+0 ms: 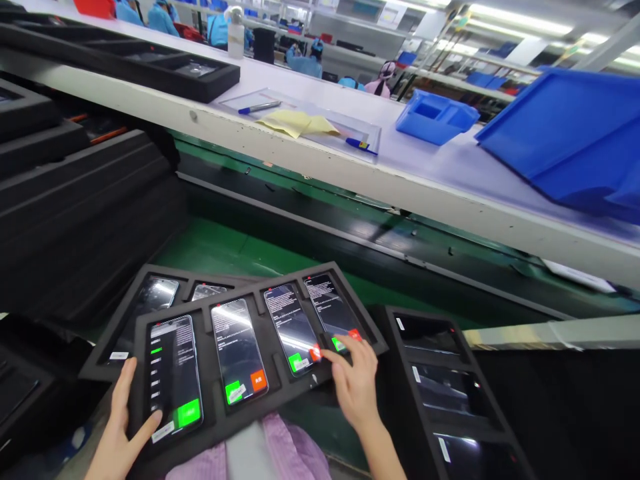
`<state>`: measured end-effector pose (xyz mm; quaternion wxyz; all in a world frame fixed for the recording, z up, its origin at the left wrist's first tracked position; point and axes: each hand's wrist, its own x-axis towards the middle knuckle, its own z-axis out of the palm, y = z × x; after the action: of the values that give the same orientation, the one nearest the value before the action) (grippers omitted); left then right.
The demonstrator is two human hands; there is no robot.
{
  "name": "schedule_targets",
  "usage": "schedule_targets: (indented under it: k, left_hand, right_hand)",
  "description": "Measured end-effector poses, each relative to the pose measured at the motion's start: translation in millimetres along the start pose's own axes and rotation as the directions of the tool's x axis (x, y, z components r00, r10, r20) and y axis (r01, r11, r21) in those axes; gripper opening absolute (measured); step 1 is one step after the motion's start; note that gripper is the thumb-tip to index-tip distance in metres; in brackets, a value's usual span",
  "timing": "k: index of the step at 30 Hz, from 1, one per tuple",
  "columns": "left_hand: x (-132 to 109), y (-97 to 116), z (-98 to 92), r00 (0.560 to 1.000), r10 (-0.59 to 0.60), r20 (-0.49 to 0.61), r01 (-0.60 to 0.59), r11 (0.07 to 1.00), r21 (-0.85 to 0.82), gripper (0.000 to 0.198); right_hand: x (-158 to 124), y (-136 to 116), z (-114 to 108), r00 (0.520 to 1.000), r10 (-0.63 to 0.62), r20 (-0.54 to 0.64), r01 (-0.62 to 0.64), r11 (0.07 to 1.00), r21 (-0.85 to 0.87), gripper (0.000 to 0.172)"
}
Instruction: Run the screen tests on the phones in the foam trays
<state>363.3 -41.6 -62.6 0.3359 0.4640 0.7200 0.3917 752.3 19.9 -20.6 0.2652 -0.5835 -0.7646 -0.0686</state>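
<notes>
The tray (206,373) lies at 6 o'clock, left hand (117,433) gripping its 9 o'clock edge, thumb on the first phone (175,370); right hand (355,387), fingers spread, touches the fourth phone (331,310). Light single-finger taps look safest.

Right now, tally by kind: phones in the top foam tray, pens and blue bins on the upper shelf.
Phones in top foam tray: 4
Pens on upper shelf: 2
Blue bins on it: 2
Total: 8
</notes>
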Motion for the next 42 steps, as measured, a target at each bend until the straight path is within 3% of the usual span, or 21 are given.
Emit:
schedule_targets:
  k: [3, 7, 9, 13, 15, 18, 20, 25, 27, 35, 39, 42]
  left_hand:
    - [-1.6, 5.3, 2.7, 1.000, 0.022, -0.020, -0.022, 1.000, 0.010, 0.076]
    - [-4.2, 15.1, 7.1, 0.997, 0.051, -0.063, -0.049, 0.998, 0.029, 0.068]
    - [-4.2, 16.1, 7.8, 0.997, 0.061, -0.040, -0.059, 0.997, 0.044, 0.068]
    - [-4.7, 20.3, 7.5, 0.996, 0.083, -0.035, -0.080, 0.993, 0.091, 0.062]
    - [-5.6, 27.3, 7.5, 0.995, 0.077, -0.061, -0.068, 0.989, 0.130, 0.055]
    - [-5.7, 40.3, 7.7, 0.995, 0.064, -0.078, -0.047, 0.977, 0.209, 0.047]
    - [-4.4, 47.0, 7.9, 0.994, 0.079, -0.081, -0.055, 0.962, 0.267, 0.044]
    - [-1.6, 50.8, 8.4, 0.991, 0.130, -0.019, -0.112, 0.911, 0.398, 0.043]
    - [-1.7, 49.8, 8.4, 0.989, 0.148, 0.002, -0.135, 0.898, 0.419, 0.043]
    - [-3.4, 47.3, 7.6, 0.995, 0.090, -0.045, -0.069, 0.937, 0.344, 0.045]
    - [-2.7, 44.2, 10.7, 0.993, 0.063, -0.105, -0.031, 0.961, 0.275, 0.043]
    - [-1.8, 42.6, 12.2, 0.993, 0.046, -0.109, -0.014, 0.963, 0.271, 0.043]
  right_hand:
    - [-1.6, -29.7, 9.2, 0.995, -0.089, 0.047, 0.089, 0.996, 0.001, 0.031]
    - [0.4, -58.7, 16.5, 0.994, -0.097, -0.041, 0.097, 0.995, 0.006, 0.029]
    - [4.5, -72.8, 18.3, 0.980, -0.190, -0.058, 0.194, 0.979, 0.067, 0.027]
    - [17.6, -99.2, 20.6, 0.882, -0.466, 0.065, 0.444, 0.870, 0.214, 0.024]
    - [24.3, -104.3, 22.1, 0.838, -0.534, 0.113, 0.496, 0.832, 0.248, 0.023]
    - [33.6, -100.1, 27.1, 0.811, -0.570, 0.130, 0.518, 0.804, 0.290, 0.022]
    - [40.0, -94.7, 32.9, 0.822, -0.554, 0.128, 0.507, 0.817, 0.275, 0.022]
    - [55.4, -93.3, 48.9, 0.912, -0.387, 0.140, 0.371, 0.920, 0.124, 0.026]
    - [59.1, -97.5, 53.4, 0.921, -0.356, 0.159, 0.346, 0.934, 0.089, 0.029]
    - [62.1, -94.7, 58.3, 0.933, -0.301, 0.196, 0.301, 0.953, 0.029, 0.032]
    - [62.0, -75.1, 57.5, 0.985, -0.142, 0.094, 0.149, 0.986, -0.072, 0.037]
    - [60.9, -62.2, 56.7, 0.994, -0.067, 0.083, 0.076, 0.991, -0.108, 0.041]
